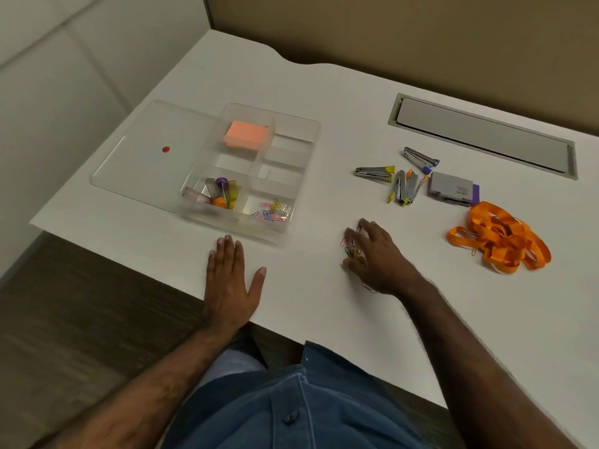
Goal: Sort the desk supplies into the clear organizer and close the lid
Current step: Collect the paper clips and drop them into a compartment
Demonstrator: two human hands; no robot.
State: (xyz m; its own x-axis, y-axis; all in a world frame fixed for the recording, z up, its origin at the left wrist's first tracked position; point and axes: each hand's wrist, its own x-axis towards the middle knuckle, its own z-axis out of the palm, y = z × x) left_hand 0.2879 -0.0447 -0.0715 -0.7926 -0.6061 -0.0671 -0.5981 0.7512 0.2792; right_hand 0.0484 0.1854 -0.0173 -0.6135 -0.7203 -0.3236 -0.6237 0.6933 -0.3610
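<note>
The clear organizer (311,131) stands on the white desk, its lid (142,157) lying flat to its left. Inside are orange sticky notes (246,135), coloured push pins and caps (222,192), and paper clips (274,211) in the near right compartment. My right hand (377,256) is curled over a small heap of loose paper clips (351,249) on the desk, fingers gathering them. My left hand (231,280) lies flat on the desk in front of the organizer.
Right of the organizer lie several staple removers (402,186), a grey and purple stapler (452,188) and a tangle of orange lanyards (500,238). A grey cable hatch (483,134) is set into the desk at the back. The desk edge runs close to my body.
</note>
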